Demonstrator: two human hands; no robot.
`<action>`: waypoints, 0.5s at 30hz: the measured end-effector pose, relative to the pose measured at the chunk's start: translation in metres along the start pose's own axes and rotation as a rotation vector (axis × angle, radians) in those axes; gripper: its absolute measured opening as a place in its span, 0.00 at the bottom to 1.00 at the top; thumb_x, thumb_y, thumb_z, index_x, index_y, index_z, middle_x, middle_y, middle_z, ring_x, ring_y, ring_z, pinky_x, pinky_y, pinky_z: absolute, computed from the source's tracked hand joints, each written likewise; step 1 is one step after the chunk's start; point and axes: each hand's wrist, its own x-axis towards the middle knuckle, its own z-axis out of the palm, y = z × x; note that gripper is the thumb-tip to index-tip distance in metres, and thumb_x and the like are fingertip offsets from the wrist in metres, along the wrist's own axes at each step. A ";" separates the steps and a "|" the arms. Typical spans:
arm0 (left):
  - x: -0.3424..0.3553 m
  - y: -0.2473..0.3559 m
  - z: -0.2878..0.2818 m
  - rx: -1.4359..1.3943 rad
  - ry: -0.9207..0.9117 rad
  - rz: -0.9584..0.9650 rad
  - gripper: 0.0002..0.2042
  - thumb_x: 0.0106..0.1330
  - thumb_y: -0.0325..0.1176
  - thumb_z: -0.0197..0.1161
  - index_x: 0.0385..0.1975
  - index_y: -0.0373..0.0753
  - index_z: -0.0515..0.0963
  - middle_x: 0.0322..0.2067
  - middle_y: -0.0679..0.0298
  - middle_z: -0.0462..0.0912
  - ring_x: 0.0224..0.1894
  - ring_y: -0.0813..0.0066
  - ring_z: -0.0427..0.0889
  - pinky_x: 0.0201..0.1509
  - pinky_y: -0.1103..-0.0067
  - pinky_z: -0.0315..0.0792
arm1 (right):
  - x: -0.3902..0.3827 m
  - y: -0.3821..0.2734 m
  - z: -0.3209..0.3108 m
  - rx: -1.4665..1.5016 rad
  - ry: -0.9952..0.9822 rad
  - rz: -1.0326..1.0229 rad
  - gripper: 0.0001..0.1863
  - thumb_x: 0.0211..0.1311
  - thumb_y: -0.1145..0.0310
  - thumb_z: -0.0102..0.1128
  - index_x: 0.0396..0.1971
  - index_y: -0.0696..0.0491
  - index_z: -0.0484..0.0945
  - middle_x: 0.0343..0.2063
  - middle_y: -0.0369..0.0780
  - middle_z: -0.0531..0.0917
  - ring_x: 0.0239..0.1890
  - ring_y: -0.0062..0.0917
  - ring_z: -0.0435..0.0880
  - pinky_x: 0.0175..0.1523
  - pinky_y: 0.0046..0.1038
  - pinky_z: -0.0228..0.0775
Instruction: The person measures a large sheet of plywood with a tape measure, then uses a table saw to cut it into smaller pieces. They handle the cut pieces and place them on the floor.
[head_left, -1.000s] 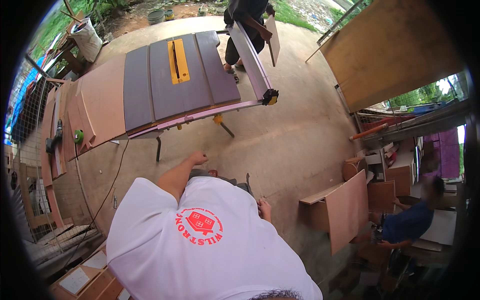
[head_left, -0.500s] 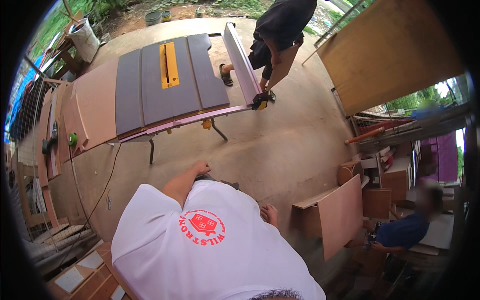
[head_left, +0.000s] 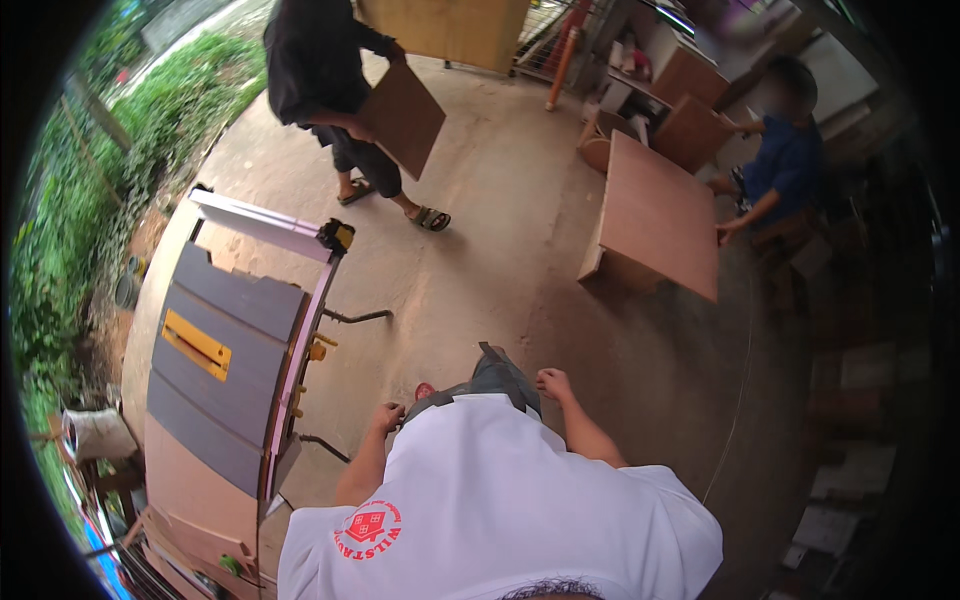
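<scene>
Beside my dark trousers (head_left: 492, 378), my left hand (head_left: 388, 416) hangs with its fingers curled in and nothing visible in it. On the other side, my right hand (head_left: 552, 382) is held out a little from the hip, fingers loosely closed and holding nothing that I can see. Neither hand touches any work. Closest to my left hand is the table saw (head_left: 235, 340), with a grey top, an orange-yellow blade insert (head_left: 197, 345) and a pale metal fence (head_left: 262, 222).
Ahead, a person in dark clothes (head_left: 318, 75) carries a brown board (head_left: 405, 120). At the right, a person in a blue shirt (head_left: 785, 165) holds a large plywood panel (head_left: 655, 215). A bent saw leg (head_left: 358, 316) juts over the concrete floor (head_left: 470, 240). White sacks (head_left: 98, 436) stand far left.
My view has swung to the right, so the saw now lies at my left. Both my hands show more fully. The person with the board has stepped away from the saw.
</scene>
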 end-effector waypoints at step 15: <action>0.047 0.208 0.048 0.146 -0.079 0.069 0.22 0.69 0.46 0.57 0.56 0.36 0.76 0.46 0.60 0.85 0.42 0.68 0.85 0.41 0.72 0.75 | 0.028 0.092 -0.121 0.439 0.184 0.147 0.14 0.65 0.61 0.56 0.45 0.53 0.80 0.37 0.37 0.85 0.38 0.25 0.84 0.39 0.31 0.73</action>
